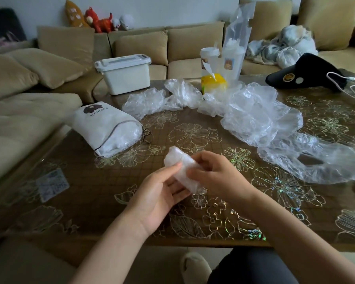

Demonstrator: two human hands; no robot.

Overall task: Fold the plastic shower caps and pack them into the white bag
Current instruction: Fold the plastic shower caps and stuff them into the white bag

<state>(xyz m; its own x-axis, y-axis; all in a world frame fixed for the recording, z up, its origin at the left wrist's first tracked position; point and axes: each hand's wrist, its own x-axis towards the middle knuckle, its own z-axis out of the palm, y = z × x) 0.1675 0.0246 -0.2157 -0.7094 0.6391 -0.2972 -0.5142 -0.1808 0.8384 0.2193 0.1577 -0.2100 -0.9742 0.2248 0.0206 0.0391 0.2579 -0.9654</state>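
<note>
While I watch through the head camera, I judge the job to be somewhere past its start and well short of its end. The white bag (107,128) lies on its side on the table (90,201) at about ten o'clock from the hands. Its drawstring mouth is slack and crinkled clear plastic shows inside, so some caps look packed. Plenty is left. A crumpled cap (148,101) sits at eleven o'clock, near the bag's far end. A big loose heap (254,115) billows at one o'clock, and a spread-out cap (307,160) lies flat at three o'clock with its elastic opening showing. I cannot count how many caps the heap holds, as the layers are all clear film. The one in work is the folded shower cap (178,160), a tight whitish roll held just above the table, slanting from five o'clock up toward eleven. My left hand (158,193) cradles it from below, fingers curled under and thumb pressed onto its upper face. My right hand (217,177) is closed round the lower end, fingertips pinching the film. Neither hand is slack; both are clamped on the roll. As I read it, the fold looks nearly finished and the roll is not yet in the bag.
</note>
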